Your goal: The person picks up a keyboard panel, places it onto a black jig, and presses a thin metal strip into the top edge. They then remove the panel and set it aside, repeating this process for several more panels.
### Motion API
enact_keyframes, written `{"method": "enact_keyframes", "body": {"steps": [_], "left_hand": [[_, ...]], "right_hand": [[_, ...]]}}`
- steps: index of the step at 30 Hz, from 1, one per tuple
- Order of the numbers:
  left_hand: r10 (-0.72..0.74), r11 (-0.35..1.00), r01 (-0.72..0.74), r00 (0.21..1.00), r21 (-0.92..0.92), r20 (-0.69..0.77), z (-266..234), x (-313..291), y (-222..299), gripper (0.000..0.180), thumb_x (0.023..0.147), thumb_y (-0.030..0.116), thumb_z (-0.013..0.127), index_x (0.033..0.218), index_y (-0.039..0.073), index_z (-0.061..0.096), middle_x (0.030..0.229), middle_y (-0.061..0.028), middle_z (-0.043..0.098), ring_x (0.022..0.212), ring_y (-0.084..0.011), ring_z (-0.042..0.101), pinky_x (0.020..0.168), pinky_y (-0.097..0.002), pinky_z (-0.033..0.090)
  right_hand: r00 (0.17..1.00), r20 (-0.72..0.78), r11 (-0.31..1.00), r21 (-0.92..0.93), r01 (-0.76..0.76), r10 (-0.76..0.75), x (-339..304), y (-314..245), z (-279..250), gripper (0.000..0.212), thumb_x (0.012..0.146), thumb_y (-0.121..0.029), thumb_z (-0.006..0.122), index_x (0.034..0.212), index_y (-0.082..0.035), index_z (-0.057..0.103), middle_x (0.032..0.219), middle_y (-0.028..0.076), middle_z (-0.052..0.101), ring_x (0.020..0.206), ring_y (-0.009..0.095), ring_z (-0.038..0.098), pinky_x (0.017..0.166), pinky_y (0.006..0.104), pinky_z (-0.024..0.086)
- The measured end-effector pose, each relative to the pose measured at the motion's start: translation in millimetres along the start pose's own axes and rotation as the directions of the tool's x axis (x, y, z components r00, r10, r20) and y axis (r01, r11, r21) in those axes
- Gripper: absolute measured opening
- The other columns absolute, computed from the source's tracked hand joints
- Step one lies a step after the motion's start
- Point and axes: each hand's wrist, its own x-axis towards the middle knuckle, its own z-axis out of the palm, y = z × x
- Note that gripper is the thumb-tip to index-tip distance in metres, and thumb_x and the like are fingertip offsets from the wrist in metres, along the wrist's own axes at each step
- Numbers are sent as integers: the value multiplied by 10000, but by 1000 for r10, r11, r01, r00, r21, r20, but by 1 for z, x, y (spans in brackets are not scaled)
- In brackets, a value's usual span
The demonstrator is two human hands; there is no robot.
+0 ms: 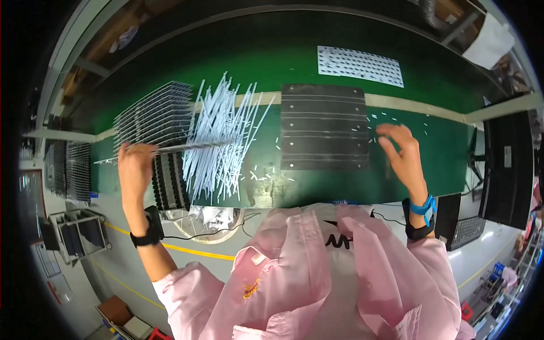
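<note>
My left hand [136,167] is closed on a thin grey panel [198,145], seen nearly edge-on and slightly blurred. The panel reaches right from my fingers over a heap of long, thin white strips [218,161]. Just beyond that hand is a stack of similar thin panels [161,110], held apart in a black slotted rack [169,184]. My right hand [403,150] hovers right of a black plate [324,127] with several grooves and small round studs. Its fingers are curved with the thumb apart, and nothing shows between them.
Small white bits [258,174] are scattered around the black plate. A white sheet with rows of dark marks [360,66] lies at the back of the green table [260,192]. A dark monitor [507,164] and a keyboard [469,231] stand at the right; another panel rack [69,170] is far left.
</note>
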Motion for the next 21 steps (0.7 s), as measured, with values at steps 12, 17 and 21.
{"method": "enact_keyframes", "body": {"steps": [12, 17, 21], "left_hand": [[261, 728, -300, 953, -617, -156, 120, 146, 224, 106, 732, 129, 580, 828, 105, 619, 694, -121, 600, 659, -303, 576, 557, -376, 447], [313, 799, -310, 946, -515, -84, 134, 162, 216, 106, 721, 141, 590, 819, 109, 614, 642, -130, 585, 632, -303, 570, 537, -394, 436], [317, 825, -292, 948, -484, -33, 139, 158, 208, 130, 728, 166, 592, 850, 123, 606, 635, -123, 581, 636, -306, 564, 545, -395, 426]], "right_hand": [[965, 160, 870, -421, 257, -207, 74, 63, 63, 69, 720, -165, 599, 768, -115, 597, 631, 75, 591, 663, 250, 573, 685, 354, 403], [958, 128, 920, -271, 282, -256, 90, 89, 71, 49, 726, -154, 585, 744, -109, 589, 644, 89, 588, 662, 263, 568, 668, 365, 401], [953, 198, 930, -246, 274, -228, 88, 86, 73, 88, 743, -173, 583, 754, -90, 559, 668, 83, 582, 660, 286, 538, 686, 353, 405]]}}
